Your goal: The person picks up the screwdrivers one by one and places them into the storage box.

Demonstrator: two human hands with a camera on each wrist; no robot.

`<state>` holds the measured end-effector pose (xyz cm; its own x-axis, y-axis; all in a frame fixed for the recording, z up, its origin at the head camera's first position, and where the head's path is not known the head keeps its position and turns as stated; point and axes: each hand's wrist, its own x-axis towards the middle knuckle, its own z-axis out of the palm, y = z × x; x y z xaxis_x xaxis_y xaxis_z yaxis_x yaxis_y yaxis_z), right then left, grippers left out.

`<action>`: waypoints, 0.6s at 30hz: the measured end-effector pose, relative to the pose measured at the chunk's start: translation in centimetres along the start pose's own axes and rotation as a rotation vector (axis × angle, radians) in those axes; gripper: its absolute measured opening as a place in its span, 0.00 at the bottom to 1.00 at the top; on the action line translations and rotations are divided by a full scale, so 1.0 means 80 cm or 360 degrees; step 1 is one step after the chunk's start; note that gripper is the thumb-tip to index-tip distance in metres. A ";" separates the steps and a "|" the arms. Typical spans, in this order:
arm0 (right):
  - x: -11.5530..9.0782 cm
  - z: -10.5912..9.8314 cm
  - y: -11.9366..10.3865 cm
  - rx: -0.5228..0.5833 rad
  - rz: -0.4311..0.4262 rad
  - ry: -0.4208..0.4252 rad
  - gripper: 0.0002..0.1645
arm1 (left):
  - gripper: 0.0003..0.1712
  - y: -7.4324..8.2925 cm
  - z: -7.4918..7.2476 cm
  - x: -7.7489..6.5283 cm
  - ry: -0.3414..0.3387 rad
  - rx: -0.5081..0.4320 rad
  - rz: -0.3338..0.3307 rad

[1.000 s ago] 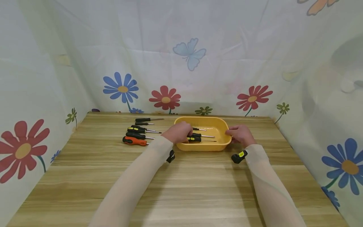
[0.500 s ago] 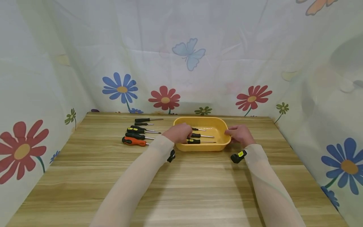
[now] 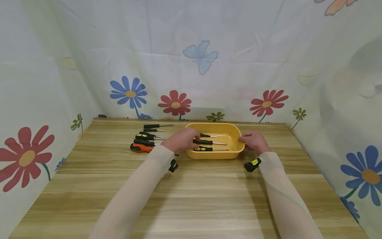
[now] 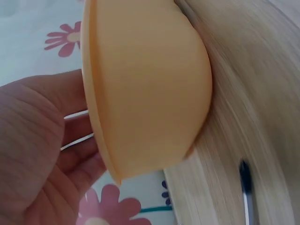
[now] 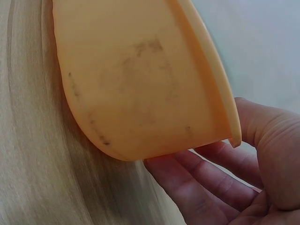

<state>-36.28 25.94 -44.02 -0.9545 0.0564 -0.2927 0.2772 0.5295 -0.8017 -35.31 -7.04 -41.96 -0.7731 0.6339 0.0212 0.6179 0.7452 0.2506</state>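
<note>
A yellow plastic basin (image 3: 219, 155) stands near the back of the table. Inside it lie a small black screwdriver (image 3: 205, 135), a longer black one (image 3: 203, 142) and a black-and-yellow one (image 3: 204, 149), shanks to the right. My left hand (image 3: 184, 138) is over the basin's left end, its fingers reaching past the rim near the handles. In the left wrist view its loosely bent fingers (image 4: 77, 159) go behind the rim, tips partly hidden, with nothing seen in them. My right hand (image 3: 254, 140) pinches the right rim, thumb over the edge and fingers under the wall (image 5: 131, 93).
Left of the basin, several screwdrivers lie in a row on the wooden table (image 3: 197, 199), among them an orange-and-black one (image 3: 141, 148) and a thin black one (image 3: 152, 125). A flower-printed curtain (image 3: 232, 73) rises behind the table's back edge.
My left hand has drawn back leftward and up from the screwdriver handles, so more of them shows. The right hand stays on the rim and the basin keeps its place.
</note>
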 end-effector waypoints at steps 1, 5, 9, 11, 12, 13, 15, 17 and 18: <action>0.000 0.000 0.000 0.0000 -0.0005 0.0000 0.27 | 0.13 -0.002 -0.001 -0.004 0.0035 -0.0001 0.0000; 0.000 -0.001 0.001 -0.0004 0.0000 0.0004 0.27 | 0.17 -0.012 -0.005 -0.021 0.0170 0.0006 -0.0002; -0.001 -0.001 0.001 -0.0016 0.0000 0.0007 0.27 | 0.17 -0.021 -0.010 -0.039 0.0251 -0.0064 -0.0054; -0.002 -0.001 0.000 -0.0021 -0.0004 0.0010 0.27 | 0.17 -0.026 -0.009 -0.047 0.0287 -0.0092 -0.0076; -0.002 -0.001 0.000 -0.0021 -0.0004 0.0012 0.27 | 0.17 -0.029 -0.010 -0.050 0.0298 -0.0114 -0.0091; -0.002 -0.001 -0.001 -0.0022 -0.0004 0.0013 0.27 | 0.17 -0.031 -0.009 -0.054 0.0314 -0.0129 -0.0099; -0.002 -0.001 -0.001 -0.0020 -0.0007 0.0012 0.27 | 0.17 -0.036 -0.007 -0.061 0.0347 -0.0154 -0.0105; -0.001 0.000 -0.001 -0.0025 0.0000 0.0015 0.27 | 0.17 -0.041 -0.007 -0.066 0.0374 -0.0161 -0.0090; -0.001 0.001 -0.001 -0.0024 0.0004 0.0018 0.27 | 0.17 -0.042 -0.006 -0.070 0.0388 -0.0168 -0.0079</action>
<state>-36.23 25.84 -43.95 -0.9550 0.0671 -0.2890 0.2781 0.5423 -0.7928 -33.18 -13.20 -42.43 -0.8215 0.5191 0.2359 0.5701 0.7404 0.3563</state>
